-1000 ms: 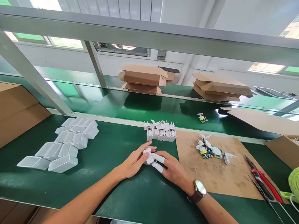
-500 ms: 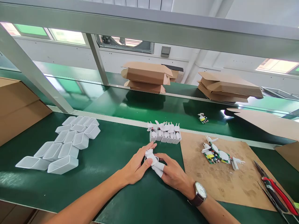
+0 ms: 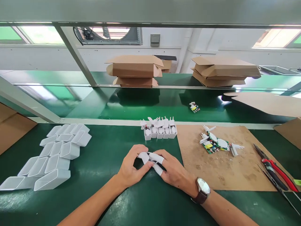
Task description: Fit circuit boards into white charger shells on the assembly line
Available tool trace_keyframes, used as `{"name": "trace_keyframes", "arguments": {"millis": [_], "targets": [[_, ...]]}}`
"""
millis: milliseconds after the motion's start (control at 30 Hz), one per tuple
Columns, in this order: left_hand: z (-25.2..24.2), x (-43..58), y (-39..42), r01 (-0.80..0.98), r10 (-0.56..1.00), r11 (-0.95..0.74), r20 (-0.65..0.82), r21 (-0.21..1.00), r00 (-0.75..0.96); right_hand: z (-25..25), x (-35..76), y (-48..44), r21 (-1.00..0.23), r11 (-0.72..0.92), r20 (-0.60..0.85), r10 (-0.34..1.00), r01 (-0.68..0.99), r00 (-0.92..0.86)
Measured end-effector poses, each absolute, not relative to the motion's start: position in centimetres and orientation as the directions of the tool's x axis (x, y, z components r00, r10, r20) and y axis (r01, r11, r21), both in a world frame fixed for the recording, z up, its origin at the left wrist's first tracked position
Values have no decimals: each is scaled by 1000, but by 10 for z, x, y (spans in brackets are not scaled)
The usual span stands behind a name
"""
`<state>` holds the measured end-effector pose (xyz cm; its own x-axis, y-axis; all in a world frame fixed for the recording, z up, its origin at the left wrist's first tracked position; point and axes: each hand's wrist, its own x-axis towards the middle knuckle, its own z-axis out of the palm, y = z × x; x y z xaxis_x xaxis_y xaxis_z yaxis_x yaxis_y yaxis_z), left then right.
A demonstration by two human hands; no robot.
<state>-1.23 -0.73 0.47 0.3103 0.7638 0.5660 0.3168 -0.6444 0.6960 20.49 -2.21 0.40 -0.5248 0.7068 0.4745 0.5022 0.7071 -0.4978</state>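
Between both hands, low over the green bench, is a white plastic adapter housing (image 3: 144, 156) with a dark opening facing up. My left hand (image 3: 132, 168) is closed on its left side, thumb across the near edge. My right hand (image 3: 175, 171), with white covers on the thumb and index finger, grips its right end. The fingers hide much of the part. Just beyond the hands stands a row of several white housings (image 3: 160, 132) with round white pads and plug pieces on top. Many empty white housings (image 3: 55, 161) lie grouped at the left.
At the right, a brown board (image 3: 199, 172) carries circuit boards with plug pieces (image 3: 215, 142). Red-handled pliers (image 3: 270, 168) and tweezers (image 3: 274, 183) lie at its edge. One circuit board (image 3: 194, 107) lies on the green belt (image 3: 131, 110) behind; cardboard boxes (image 3: 135, 67) stand farther back.
The held housing has been turned, and its dark opening now shows. My left fingers have shifted around it. The whole view has levelled and swung slightly to the right.
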Motion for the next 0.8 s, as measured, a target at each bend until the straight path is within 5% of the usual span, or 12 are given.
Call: {"name": "trace_keyframes", "arguments": {"millis": [467,667,800], "targets": [[7,-21,-4,307,794,-599,501,739,344,4,205,-23,-581,683,497,729,444,-470],[3,-21,-4,283,833,-533,438,797,336,9,199,-25,-500,694,458,719,518,-522],[0,-20,-3,230,876,-450,378,863,298,5,196,-22,-617,650,451,754,443,-478]]}}
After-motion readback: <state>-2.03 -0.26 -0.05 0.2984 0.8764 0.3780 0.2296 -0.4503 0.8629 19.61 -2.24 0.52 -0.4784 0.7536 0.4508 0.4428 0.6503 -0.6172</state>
